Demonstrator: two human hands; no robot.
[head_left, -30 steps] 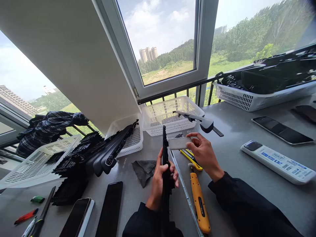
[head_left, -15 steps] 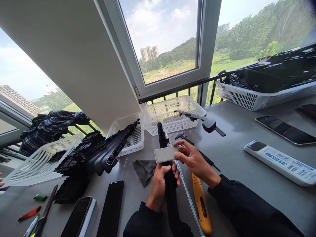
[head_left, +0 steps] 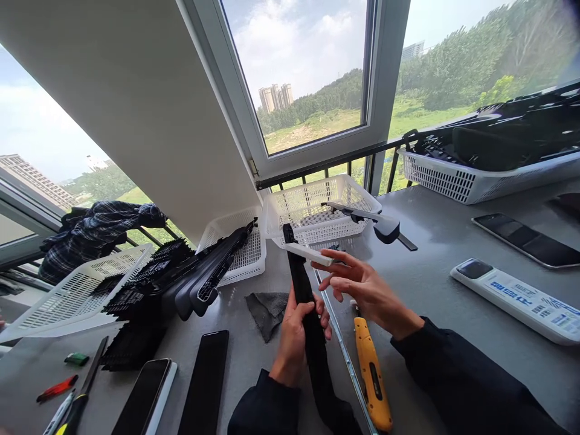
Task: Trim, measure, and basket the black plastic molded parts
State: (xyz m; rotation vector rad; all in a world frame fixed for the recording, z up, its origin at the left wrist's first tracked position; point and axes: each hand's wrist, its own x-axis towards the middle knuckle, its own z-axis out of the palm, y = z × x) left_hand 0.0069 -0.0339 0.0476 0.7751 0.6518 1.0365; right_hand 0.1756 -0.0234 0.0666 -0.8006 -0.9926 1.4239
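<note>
My left hand [head_left: 299,326] is wrapped round a long black plastic part [head_left: 313,344], which slants up from the front edge of the view. A flat white block [head_left: 309,254] lies across the upper part of the black piece, seen nearly edge-on. The fingers of my right hand [head_left: 357,284] are at the block's right end, with the index finger along it and the lower fingers bent. Below my right hand is a yellow tool [head_left: 372,374], beside a thin metal strip [head_left: 342,344]. A dark grey cloth [head_left: 266,313] lies left of my left hand.
White baskets [head_left: 312,226] stand by the window, one with a grey-black part [head_left: 385,228] over its edge. Black parts [head_left: 194,284] are stacked at left. Phones [head_left: 203,380], a file [head_left: 93,374] and a red tool [head_left: 57,388] lie at front left; a white device [head_left: 516,299] lies right.
The white block has tipped from showing its broad face to nearly edge-on and moved up along the black part. My right hand has turned and its fingers have spread somewhat.
</note>
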